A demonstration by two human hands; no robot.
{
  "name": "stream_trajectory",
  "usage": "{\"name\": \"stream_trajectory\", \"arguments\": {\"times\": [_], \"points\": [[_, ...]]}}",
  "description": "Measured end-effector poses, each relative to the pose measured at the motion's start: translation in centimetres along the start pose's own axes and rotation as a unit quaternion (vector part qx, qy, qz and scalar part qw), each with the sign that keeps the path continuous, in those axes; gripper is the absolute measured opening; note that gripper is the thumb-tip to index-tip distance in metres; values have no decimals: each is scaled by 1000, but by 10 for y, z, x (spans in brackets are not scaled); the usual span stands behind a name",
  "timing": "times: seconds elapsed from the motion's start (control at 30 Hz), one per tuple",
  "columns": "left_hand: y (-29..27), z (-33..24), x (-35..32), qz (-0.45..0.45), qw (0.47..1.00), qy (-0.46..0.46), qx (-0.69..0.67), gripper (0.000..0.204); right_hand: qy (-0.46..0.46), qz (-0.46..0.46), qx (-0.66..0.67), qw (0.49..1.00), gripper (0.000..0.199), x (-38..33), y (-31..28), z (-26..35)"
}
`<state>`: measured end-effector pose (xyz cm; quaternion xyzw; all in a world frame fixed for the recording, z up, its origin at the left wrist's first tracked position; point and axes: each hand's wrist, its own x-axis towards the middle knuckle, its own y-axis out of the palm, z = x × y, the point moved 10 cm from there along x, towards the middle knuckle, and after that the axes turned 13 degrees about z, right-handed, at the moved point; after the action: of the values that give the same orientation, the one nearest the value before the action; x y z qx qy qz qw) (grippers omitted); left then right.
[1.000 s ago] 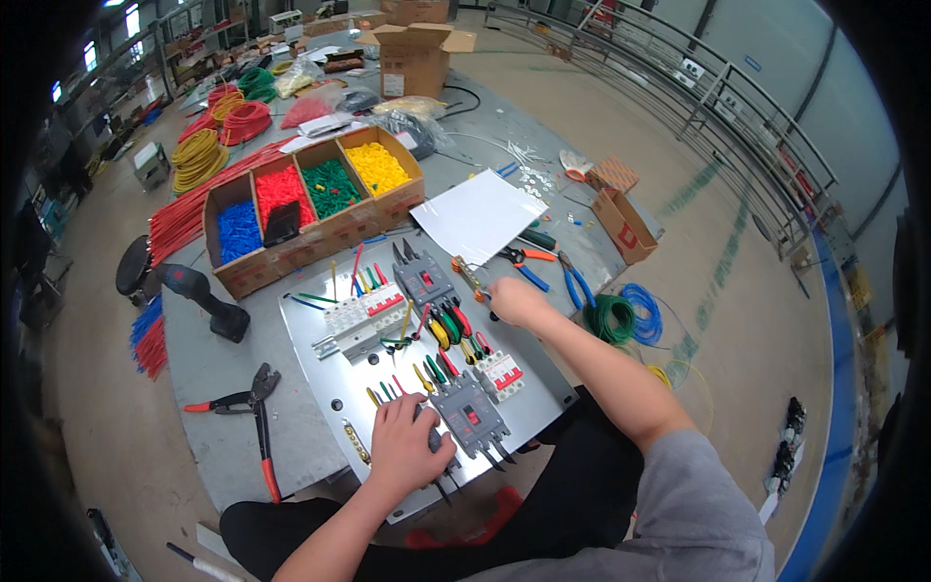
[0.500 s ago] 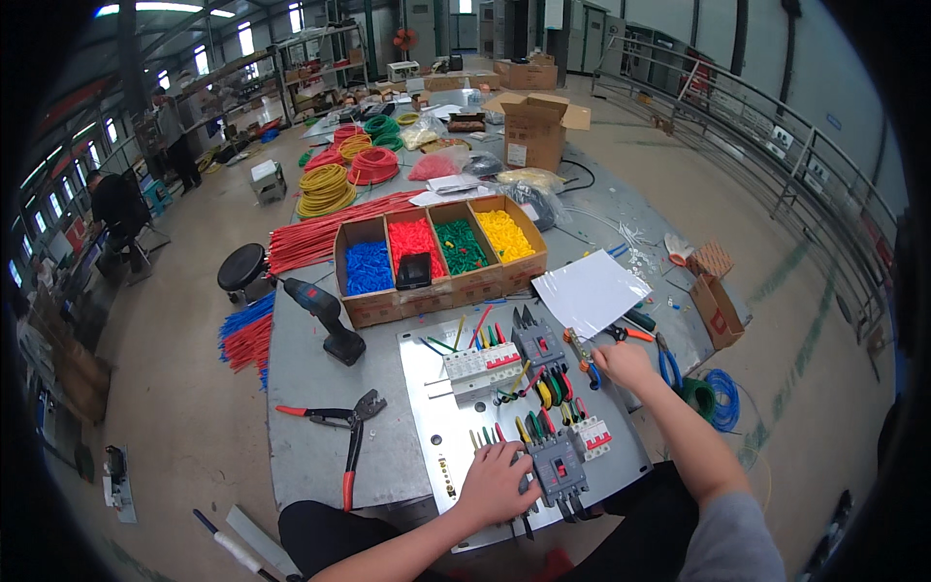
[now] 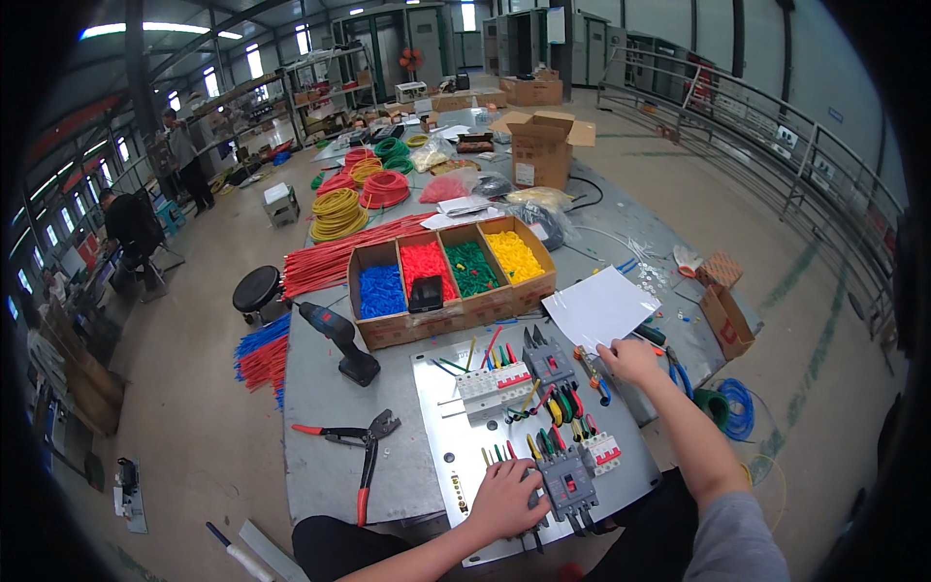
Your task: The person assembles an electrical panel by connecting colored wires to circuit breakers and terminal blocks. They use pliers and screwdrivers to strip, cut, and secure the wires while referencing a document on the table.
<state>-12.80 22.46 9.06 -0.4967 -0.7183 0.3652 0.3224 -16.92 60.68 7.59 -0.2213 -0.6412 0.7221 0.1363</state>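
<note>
A metal mounting plate [image 3: 436, 407] lies before me, carrying several circuit breakers with coloured wires. Over its lower part curl the fingers of my left hand [image 3: 504, 500], closed around a component they mostly cover, beside a grey moulded-case breaker [image 3: 567, 483]. My right hand [image 3: 628, 363] is closed at the lower edge of a white sheet of paper [image 3: 603, 306]; whatever its fingers hold is hidden. Just left of it, a small orange-and-blue tool [image 3: 593, 376] lies by the upper grey breaker [image 3: 550, 363]. A small breaker with red switches [image 3: 601, 452] sits at the plate's right.
Behind the plate stands a cardboard box [image 3: 456, 315] of blue, red, green and yellow sleeves. A cordless drill [image 3: 339, 344] and a red-handled crimping tool [image 3: 369, 441] are on the left. Blue-handled pliers [image 3: 676, 369] lie right. Wire coils [image 3: 339, 213] and an open carton [image 3: 541, 150] are farther back.
My right hand has moved from beside the orange-and-blue tool to the paper's lower edge, covering the orange-handled pliers seen there before. My left hand keeps its place on the plate. The view has shifted slightly.
</note>
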Motion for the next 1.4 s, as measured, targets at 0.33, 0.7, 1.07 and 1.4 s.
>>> {"name": "stream_trajectory", "arguments": {"times": [0.33,0.7,1.07,1.4], "points": [[3,-1,-1,-7,1000,16,-7,30,-13,52,39,998,31,-32,13,28],[4,-1,-2,-2,1000,13,-7,30,-77,11,-78,994,24,-41,12,54],[6,1,-3,-10,1000,22,-20,31,-118,-4,-85,989,28,-39,11,55],[12,1,-4,-16,998,29,-44,34,-6,9,136,991,41,-57,12,16]]}}
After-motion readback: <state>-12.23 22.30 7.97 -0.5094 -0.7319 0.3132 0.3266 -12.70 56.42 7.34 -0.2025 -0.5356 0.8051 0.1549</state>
